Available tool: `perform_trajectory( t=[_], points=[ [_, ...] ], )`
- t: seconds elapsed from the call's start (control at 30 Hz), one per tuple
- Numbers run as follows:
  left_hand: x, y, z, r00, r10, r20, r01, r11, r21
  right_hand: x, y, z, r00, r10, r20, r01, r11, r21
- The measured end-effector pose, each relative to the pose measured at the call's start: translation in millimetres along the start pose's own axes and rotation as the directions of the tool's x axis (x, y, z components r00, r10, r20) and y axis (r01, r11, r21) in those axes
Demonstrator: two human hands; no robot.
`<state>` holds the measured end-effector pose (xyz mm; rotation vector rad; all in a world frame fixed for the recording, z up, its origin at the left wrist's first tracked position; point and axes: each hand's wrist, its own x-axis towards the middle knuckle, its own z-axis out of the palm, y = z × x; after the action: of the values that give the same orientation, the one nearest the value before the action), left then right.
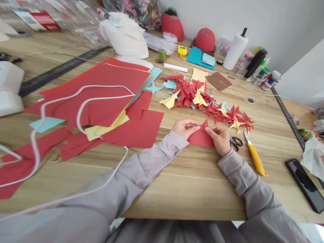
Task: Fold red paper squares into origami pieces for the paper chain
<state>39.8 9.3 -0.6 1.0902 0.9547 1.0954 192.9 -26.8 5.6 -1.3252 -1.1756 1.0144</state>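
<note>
A small sheet of red paper (200, 138) lies between my hands near the middle of the table, its top folded up to a point. My left hand (186, 128) pinches its left side, thumb on top. On the right side my right hand (219, 137) grips the same paper between thumb and fingers. Just right of that hand are black-handled scissors (236, 143), partly hidden by it, and a yellow utility knife (256, 158). Beyond the hands lies a pile of folded paper pieces (187, 93), mostly red, with some yellow and light blue.
Stacked red sheets (106, 87) cover the left, with a white cord (83, 87) looping over them. A phone (305, 184) lies at the right edge. Along the back stand a white paper roll (236, 50), a yellow tape measure (182, 50) and several bottles (255, 62).
</note>
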Motion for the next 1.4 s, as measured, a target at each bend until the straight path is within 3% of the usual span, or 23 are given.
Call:
perform_trajectory(
  t=[0.6,0.8,1.4],
  points=[
    [2.5,-1.7,-0.4,0.999,-0.054,0.004,0.054,0.995,-0.079,1.2,-0.3,0.2,1.0,-0.004,-0.027,0.003,0.999,-0.044],
    [-0.7,-2.0,2.4,1.0,-0.017,0.002,0.018,0.999,-0.039,0.4,-1.5,1.6,1.0,-0.004,-0.021,0.003,0.999,-0.05],
    [-1.6,3.3,3.0,0.999,-0.054,-0.01,0.053,0.997,-0.062,0.4,-1.2,-0.7,0.998,0.025,0.061,-0.032,0.991,0.127]
  ],
)
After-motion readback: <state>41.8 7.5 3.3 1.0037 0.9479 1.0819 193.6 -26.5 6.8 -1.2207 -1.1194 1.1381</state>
